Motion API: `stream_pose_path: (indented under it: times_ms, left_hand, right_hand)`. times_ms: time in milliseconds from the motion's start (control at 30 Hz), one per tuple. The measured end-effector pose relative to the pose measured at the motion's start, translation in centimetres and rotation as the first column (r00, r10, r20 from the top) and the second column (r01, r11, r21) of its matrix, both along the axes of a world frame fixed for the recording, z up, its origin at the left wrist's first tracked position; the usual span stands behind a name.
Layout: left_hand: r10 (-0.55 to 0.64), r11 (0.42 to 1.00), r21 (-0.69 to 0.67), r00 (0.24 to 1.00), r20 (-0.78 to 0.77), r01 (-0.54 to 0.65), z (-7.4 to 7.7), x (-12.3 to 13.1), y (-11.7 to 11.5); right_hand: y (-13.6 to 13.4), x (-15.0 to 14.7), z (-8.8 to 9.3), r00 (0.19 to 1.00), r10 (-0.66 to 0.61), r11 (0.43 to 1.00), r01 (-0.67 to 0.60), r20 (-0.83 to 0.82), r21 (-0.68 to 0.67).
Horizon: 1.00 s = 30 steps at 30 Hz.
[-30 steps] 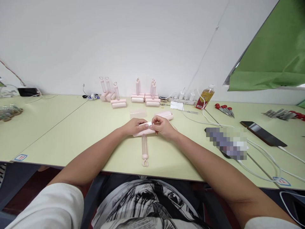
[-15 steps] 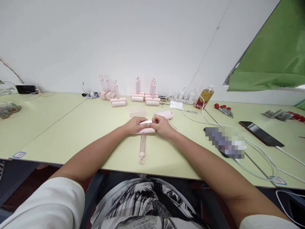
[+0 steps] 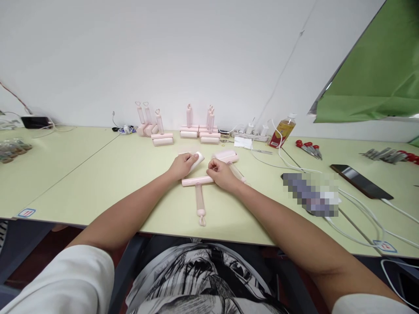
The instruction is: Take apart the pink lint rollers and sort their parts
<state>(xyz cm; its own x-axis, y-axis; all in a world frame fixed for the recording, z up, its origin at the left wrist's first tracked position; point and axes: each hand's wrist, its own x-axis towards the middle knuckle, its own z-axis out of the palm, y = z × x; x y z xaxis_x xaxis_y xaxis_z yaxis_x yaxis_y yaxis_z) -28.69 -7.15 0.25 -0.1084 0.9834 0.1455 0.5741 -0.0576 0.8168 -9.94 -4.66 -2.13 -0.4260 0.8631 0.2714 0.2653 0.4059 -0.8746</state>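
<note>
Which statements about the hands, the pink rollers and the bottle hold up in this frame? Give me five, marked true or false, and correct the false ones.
1. The left hand grips a white roll. True.
2. The right hand is at the right end of the crossbar of a pink T-shaped handle. True.
3. The white roll is fitted along that crossbar. False: it is in the left hand, apart from the crossbar.
4. The bottle is left of the standing pink rollers. False: it is to their right.
5. Red-ended tools lie to the right of the bottle. True.
</note>
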Motion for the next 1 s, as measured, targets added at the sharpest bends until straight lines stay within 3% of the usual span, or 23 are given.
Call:
stream_pose_path:
  times_ms: [133, 333, 500, 767, 1000]
  left_hand:
    - [-0.019, 1.0, 0.022, 0.996, 0.082, 0.017, -0.1, -0.8, -0.2]
    - [-0.278, 0.952, 0.12, 0.959, -0.057, 0.283, -0.1, -2.4, -0.1]
    - [-0.37, 0.925, 0.077, 0.929, -0.03, 0.371, -0.4, -2.9, 0.2]
    - [-0.287, 0.953, 0.077, 0.955, -0.069, 0.292, -0.8, -3.3, 0.9]
    - [-0.26, 0.961, 0.086, 0.965, -0.034, 0.262, -1.2, -3.2, 1.0]
  right_hand:
    - [0.4, 0.6, 0.1, 0.995, -0.02, 1.0, 0.018, 0.1, 0.021]
    - [0.2, 1.4, 1.1, 0.974, -0.104, 0.994, 0.094, 0.203, 0.06]
    - [0.1, 1.8, 1.3, 0.972, 0.023, 0.995, -0.044, 0.234, 0.087]
    - [1.4, 2.1, 0.5, 0.959, 0.152, 0.983, -0.171, 0.241, 0.06]
    - [1.4, 1.7, 0.7, 0.973, 0.117, 0.993, -0.122, 0.201, 0.01]
